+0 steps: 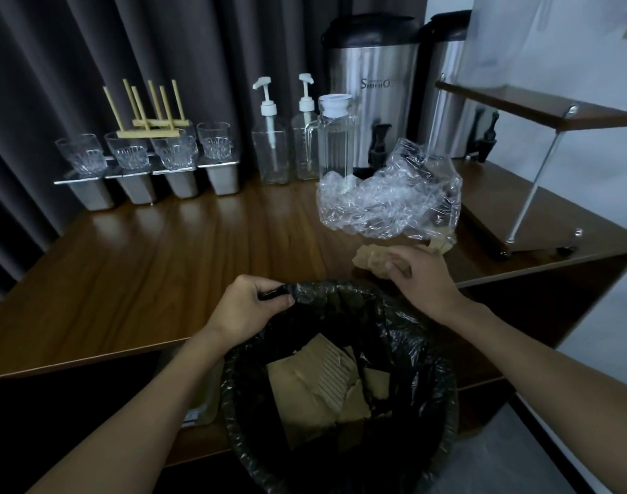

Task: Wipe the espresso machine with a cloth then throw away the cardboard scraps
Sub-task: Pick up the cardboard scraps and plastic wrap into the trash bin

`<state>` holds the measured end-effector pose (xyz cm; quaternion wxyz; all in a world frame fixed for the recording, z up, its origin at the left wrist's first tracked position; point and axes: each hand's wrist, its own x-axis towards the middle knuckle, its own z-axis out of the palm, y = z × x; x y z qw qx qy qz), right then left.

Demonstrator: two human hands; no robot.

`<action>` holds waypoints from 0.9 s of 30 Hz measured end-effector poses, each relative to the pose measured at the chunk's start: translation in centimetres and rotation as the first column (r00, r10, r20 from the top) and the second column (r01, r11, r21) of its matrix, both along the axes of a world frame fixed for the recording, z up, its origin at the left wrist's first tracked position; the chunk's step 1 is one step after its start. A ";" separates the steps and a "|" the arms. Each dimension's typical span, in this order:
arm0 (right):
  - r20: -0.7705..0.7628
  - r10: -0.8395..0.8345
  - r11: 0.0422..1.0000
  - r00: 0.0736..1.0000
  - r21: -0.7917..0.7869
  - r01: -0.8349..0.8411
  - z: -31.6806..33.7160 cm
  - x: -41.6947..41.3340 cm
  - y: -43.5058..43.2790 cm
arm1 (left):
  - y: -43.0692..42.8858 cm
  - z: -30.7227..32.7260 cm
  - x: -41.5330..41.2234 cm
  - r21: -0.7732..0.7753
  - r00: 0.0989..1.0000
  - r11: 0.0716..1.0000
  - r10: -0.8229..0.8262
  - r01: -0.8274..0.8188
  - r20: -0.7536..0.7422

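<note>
1. Cardboard scraps [370, 261] are seen near the front right edge of the counter [162, 262], gripped by the right hand [424, 279], whose fingers are curled over them.
2. More cardboard pieces [315, 386] are seen lying inside the bin [438, 404], which is lined with a black bag [344, 297].
3. The bag's rim is pinched between thumb and fingers of the left hand [249, 306], at the counter's front edge.
4. A crumpled clear plastic bag [386, 201] is set just behind the scraps.
5. Glasses [128, 151] are lined up along the back left edge.

1 head camera (wide-angle) looks forward, steeply downward.
</note>
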<state>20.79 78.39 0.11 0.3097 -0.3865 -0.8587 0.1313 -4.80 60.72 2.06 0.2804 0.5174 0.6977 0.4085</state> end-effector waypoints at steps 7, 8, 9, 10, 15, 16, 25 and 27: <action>0.310 -0.015 0.991 0.951 -0.121 0.055 -0.1 -0.1 2.1 | -0.2 0.1 0.3 -0.036 0.999 0.999 -0.008 0.007 -0.042; 0.319 -0.023 0.992 0.948 -0.113 0.062 -0.2 -0.2 2.2 | -0.3 0.1 0.3 -0.036 0.999 0.999 -0.008 0.006 -0.041; 0.310 -0.030 0.993 0.950 -0.095 0.063 -0.3 -0.2 2.2 | -0.3 0.1 0.3 -0.036 0.999 0.999 -0.005 0.004 -0.041; 0.290 -0.024 0.996 0.957 -0.075 0.048 -0.3 -0.3 2.1 | -0.3 0.1 0.3 -0.036 0.999 0.999 -0.003 0.001 -0.040; 0.148 0.053 0.998 0.988 0.009 -0.055 -0.7 -0.1 1.2 | -0.4 0.1 0.4 -0.032 0.999 0.999 0.003 -0.004 -0.044; 0.138 0.036 0.998 0.990 0.038 -0.041 -0.7 -0.1 1.0 | -0.4 0.1 0.4 -0.031 0.999 1.000 0.002 -0.003 -0.043; -0.135 0.157 0.966 0.978 0.229 -0.123 1.1 -0.3 -3.1 | -0.4 0.0 0.3 -0.020 0.999 1.000 -0.018 0.017 -0.044; -0.156 0.237 0.941 0.959 0.281 -0.187 1.7 -0.6 -4.9 | -0.5 0.0 0.2 -0.019 0.999 0.999 -0.029 0.029 -0.040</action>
